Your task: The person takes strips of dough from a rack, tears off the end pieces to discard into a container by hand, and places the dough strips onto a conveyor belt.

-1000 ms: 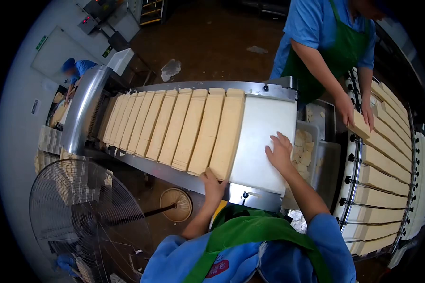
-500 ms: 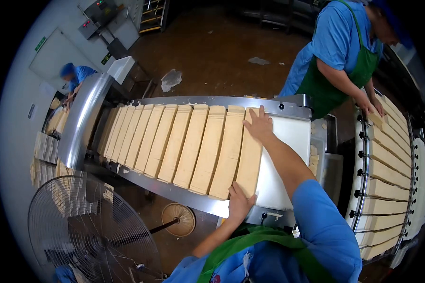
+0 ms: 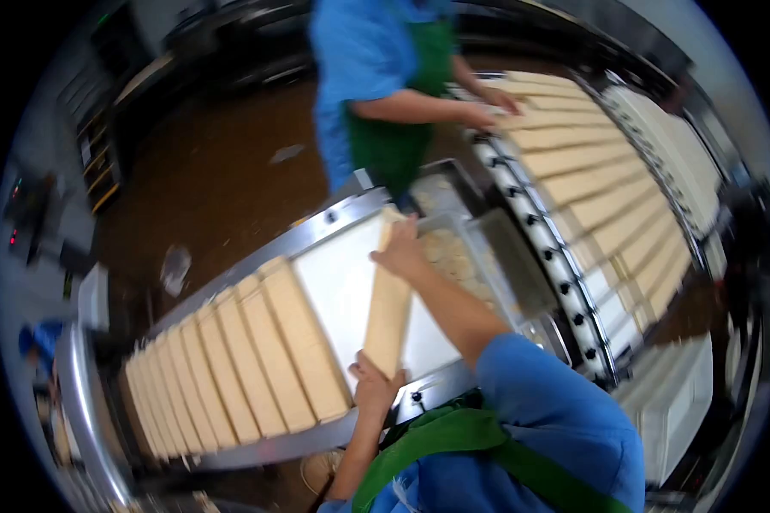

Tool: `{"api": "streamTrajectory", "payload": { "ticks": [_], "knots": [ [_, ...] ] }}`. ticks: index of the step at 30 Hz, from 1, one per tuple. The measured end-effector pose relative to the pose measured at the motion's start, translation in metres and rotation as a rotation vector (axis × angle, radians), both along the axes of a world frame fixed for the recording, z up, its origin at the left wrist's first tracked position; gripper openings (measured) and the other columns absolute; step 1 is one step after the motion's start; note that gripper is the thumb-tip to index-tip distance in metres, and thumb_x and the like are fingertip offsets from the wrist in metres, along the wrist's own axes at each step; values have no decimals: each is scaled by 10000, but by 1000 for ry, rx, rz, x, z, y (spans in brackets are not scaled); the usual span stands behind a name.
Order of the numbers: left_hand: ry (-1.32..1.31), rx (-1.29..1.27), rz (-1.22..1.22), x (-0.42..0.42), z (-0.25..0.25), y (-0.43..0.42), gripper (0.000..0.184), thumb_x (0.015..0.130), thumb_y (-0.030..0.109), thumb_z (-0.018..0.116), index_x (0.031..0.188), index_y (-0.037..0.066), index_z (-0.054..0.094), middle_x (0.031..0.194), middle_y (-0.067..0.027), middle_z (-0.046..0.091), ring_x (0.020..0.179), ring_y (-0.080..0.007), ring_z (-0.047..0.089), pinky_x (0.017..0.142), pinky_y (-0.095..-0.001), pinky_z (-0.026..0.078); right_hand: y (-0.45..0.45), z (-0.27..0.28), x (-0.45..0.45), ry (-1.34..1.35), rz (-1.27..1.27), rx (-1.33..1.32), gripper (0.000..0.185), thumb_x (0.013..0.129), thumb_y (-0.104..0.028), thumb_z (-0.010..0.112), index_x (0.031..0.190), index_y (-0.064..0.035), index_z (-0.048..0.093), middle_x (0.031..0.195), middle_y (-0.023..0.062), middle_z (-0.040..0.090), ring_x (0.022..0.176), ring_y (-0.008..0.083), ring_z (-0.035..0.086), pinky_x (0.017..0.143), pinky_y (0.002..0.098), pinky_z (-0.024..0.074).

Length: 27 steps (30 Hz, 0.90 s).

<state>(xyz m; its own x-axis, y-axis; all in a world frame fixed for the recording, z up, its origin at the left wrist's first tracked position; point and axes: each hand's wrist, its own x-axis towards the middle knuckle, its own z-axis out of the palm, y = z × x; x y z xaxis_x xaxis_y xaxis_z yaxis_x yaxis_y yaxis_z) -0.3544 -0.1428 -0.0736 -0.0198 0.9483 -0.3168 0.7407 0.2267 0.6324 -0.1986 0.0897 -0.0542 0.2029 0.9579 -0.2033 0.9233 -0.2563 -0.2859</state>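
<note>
A long, pale slab of what looks like layered dough (image 3: 387, 312) is held on edge at a tilt over the bare white end of the conveyor belt (image 3: 334, 265). My left hand (image 3: 376, 389) grips its near end, fingers closed round it. At the far end, my right hand (image 3: 400, 250) has its fingers wrapped over the slab. To the left, a row of similar dough slabs (image 3: 257, 342) lies side by side on the belt, apart from the held one. Motion blur softens the details.
Right of the belt stands a tray of dough scraps (image 3: 453, 256). Beyond it, a second conveyor (image 3: 586, 295) carries more slabs, with black knobs along its rail. A co-worker in a green apron (image 3: 393, 111) works there. White crates (image 3: 672, 410) stand at lower right.
Both hands have drawn the end slab away from the row, rightward along the belt, leaving white belt between. My view has turned right, towards the second conveyor.
</note>
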Motion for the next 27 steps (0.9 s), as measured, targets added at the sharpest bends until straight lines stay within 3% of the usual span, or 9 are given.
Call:
{"api": "streamTrajectory", "payload": {
  "ticks": [4, 6, 11, 13, 15, 19, 22, 24, 27],
  "knots": [
    [-28, 214, 50, 32, -1, 7, 757, 754, 185, 694, 1322, -29, 241, 1135, -322, 347, 868, -489, 529, 792, -512, 460, -34, 17, 54, 256, -312, 64, 950, 685, -395, 711, 1390, 28, 234, 1494, 284, 107, 1281, 456, 362, 999, 482, 395],
    [-34, 295, -23, 49, -3, 9, 750, 741, 149, 693, 1327, -13, 254, 1165, -309, 317, 913, -473, 517, 833, -493, 453, -59, 22, 92, 452, -465, 215, 908, 689, -336, 704, 1367, 30, 224, 1432, 298, 198, 1234, 461, 403, 995, 473, 402],
    [-146, 436, -320, 117, 27, 9, 736, 711, 39, 679, 1363, 48, 337, 1260, -269, 256, 1079, -445, 445, 935, -450, 414, -173, 55, 226, 399, -734, 576, 789, 739, -330, 667, 1333, -10, 258, 1273, 269, 327, 1097, 470, 492, 925, 493, 455],
    [-205, 580, -497, 147, 36, -2, 718, 714, 57, 719, 1355, 63, 395, 1307, -260, 234, 1149, -449, 400, 928, -451, 428, -227, 69, 282, 366, -899, 542, 777, 745, -353, 657, 1317, 15, 282, 1270, 280, 339, 1106, 456, 495, 919, 494, 460],
    [-262, 944, -690, 179, 38, -14, 601, 721, 87, 718, 1276, 93, 488, 1130, -270, 462, 1035, -427, 500, 817, -450, 478, -282, 41, 354, 214, -1017, 541, 774, 749, -387, 649, 1292, 59, 324, 1257, 286, 363, 1087, 431, 517, 912, 493, 469],
    [-541, 939, -1065, 232, 49, -36, 523, 786, 88, 645, 1287, 160, 515, 888, -154, 547, 798, -325, 596, 653, -352, 510, -372, 85, 404, 463, -1243, 377, 762, 766, -455, 600, 1247, 111, 426, 1211, 360, 469, 1141, 478, 481, 959, 514, 424],
    [-780, 476, -1526, 262, 54, -54, 478, 822, 72, 575, 1293, 127, 516, 1015, -188, 532, 784, -294, 606, 685, -349, 525, -415, 44, 462, 213, -1052, 107, 729, 822, -510, 471, 1258, 74, 474, 1256, 344, 489, 1227, 482, 405, 1011, 555, 336],
    [-778, 977, -1753, 280, 26, -69, 456, 836, 64, 536, 1291, 79, 517, 1183, -227, 472, 778, -285, 628, 726, -336, 540, -409, 66, 460, 140, -1031, 9, 693, 842, -503, 406, 1254, 47, 503, 1285, 307, 491, 1245, 470, 386, 1031, 561, 289],
    [-853, 1012, -1790, 295, 45, -78, 373, 835, 116, 624, 1207, 133, 622, 1272, -178, 486, 856, -196, 630, 735, -282, 547, -403, 60, 484, 42, -990, -119, 616, 875, -444, 312, 1237, -15, 564, 1319, 216, 514, 1287, 430, 341, 1075, 531, 181]
  ]
}}
